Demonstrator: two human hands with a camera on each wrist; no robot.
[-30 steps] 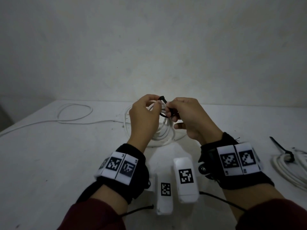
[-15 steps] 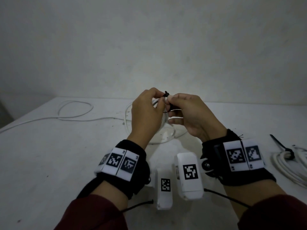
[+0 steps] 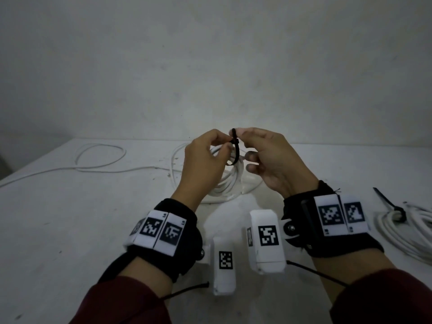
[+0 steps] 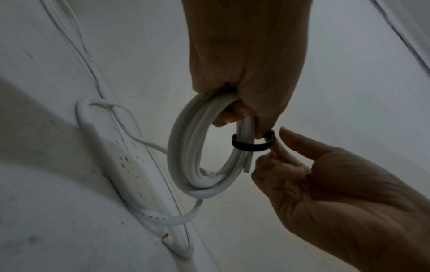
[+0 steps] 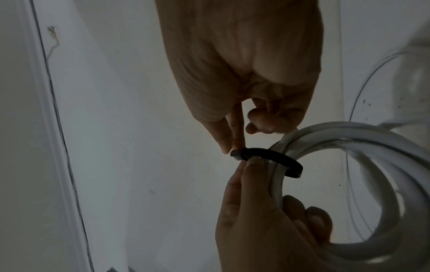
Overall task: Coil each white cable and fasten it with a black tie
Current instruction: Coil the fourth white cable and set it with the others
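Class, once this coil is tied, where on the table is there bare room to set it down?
Bare table lies near left, below the loose cable. The far-right corner past the tied bundle is bare too. The centre is crowded: the coil under both hands.

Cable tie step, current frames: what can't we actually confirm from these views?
- Whether the black tie is locked: head view, fingertips of both hands cover its head; both wrist views are too dark.
- Right hand grip: the pinch point is hidden behind the left hand in the head view.
- Tied coil at the right: cut off by the head view's edge.
- Loose cable: its far end runs off the left edge.
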